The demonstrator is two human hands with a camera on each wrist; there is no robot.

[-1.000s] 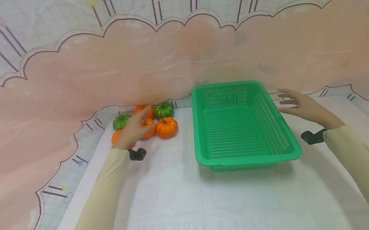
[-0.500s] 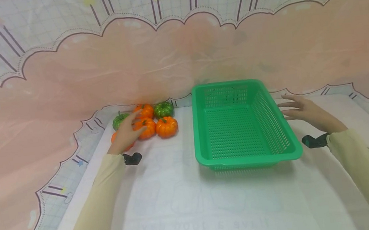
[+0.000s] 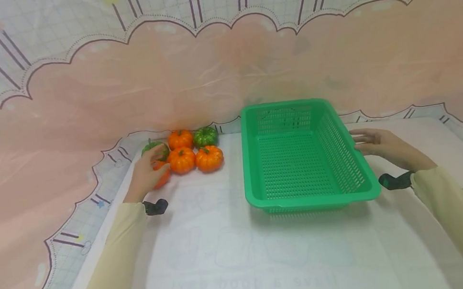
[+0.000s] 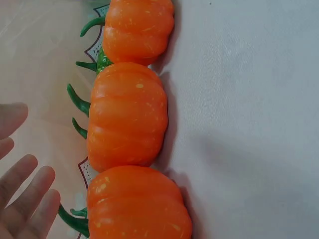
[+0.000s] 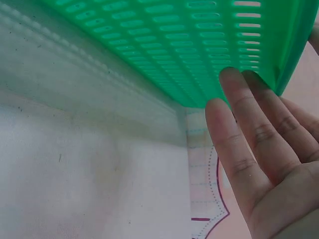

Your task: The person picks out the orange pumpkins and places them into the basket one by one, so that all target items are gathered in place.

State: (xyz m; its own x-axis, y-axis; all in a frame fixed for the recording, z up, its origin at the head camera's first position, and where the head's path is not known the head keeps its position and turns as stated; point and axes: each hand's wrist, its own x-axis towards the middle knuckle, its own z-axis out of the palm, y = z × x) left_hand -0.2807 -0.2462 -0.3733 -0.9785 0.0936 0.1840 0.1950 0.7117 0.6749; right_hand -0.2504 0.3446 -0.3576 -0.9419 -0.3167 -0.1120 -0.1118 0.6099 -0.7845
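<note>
My left hand (image 3: 143, 177) is over the left end of a group of small pumpkins, its fingers spread and holding nothing. Partly behind it are an orange pumpkin (image 3: 162, 174) and a green pumpkin (image 3: 159, 148). In the left wrist view, the fingers (image 4: 25, 194) are beside a row of orange pumpkins (image 4: 127, 114) with green stems; whether they touch any is unclear. My right hand (image 3: 387, 144) is at the right side of a green perforated plastic basket (image 3: 312, 200). Its extended fingers (image 5: 239, 97) lie close to the basket's outer wall under the rim; contact is uncertain.
More orange pumpkins (image 3: 209, 159) and a second green pumpkin (image 3: 205, 137) sit left of the basket. A white cloth (image 3: 226, 241) covers the table. Behind rises a patterned peach backdrop (image 3: 189, 82). Both wrists wear a small black device (image 3: 155, 207).
My left hand has moved left and toward me, off the middle orange pumpkins to the front-left one. The right hand has dropped slightly along the basket's right side. Pumpkins stay in place.
</note>
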